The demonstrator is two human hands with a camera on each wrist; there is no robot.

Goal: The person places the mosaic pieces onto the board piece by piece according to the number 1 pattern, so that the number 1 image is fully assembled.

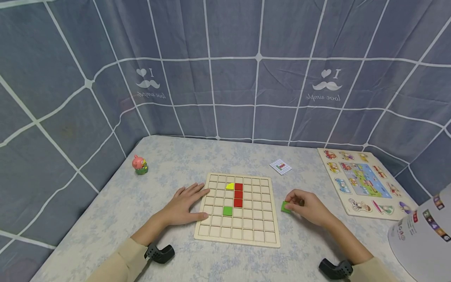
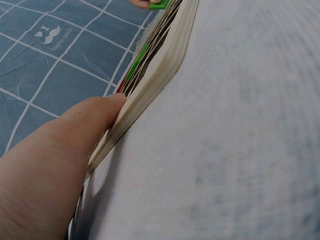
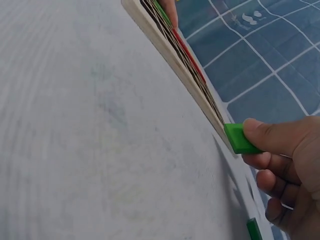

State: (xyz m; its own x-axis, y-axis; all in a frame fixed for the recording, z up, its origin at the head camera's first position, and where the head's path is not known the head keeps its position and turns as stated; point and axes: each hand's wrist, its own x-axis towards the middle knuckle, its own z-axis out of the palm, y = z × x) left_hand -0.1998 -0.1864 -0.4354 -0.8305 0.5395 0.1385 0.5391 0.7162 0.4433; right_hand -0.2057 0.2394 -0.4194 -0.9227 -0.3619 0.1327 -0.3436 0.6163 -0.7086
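A wooden grid board lies on the table. On it are a column of three red square tiles, a yellow rounded piece beside the top one, and a green square tile lower left. My left hand rests on the board's left edge with fingers extended, thumb at the rim. To the right of the board, my right hand pinches another green square tile between thumb and fingers, raised above the table. Below that hand in the right wrist view lies one more green piece.
Behind the board's right corner lies a small pattern card. A picture puzzle board occupies the right side, with a white cylindrical container in front of it. At the far left stands a pink figurine. Blue-grey curtains enclose the table.
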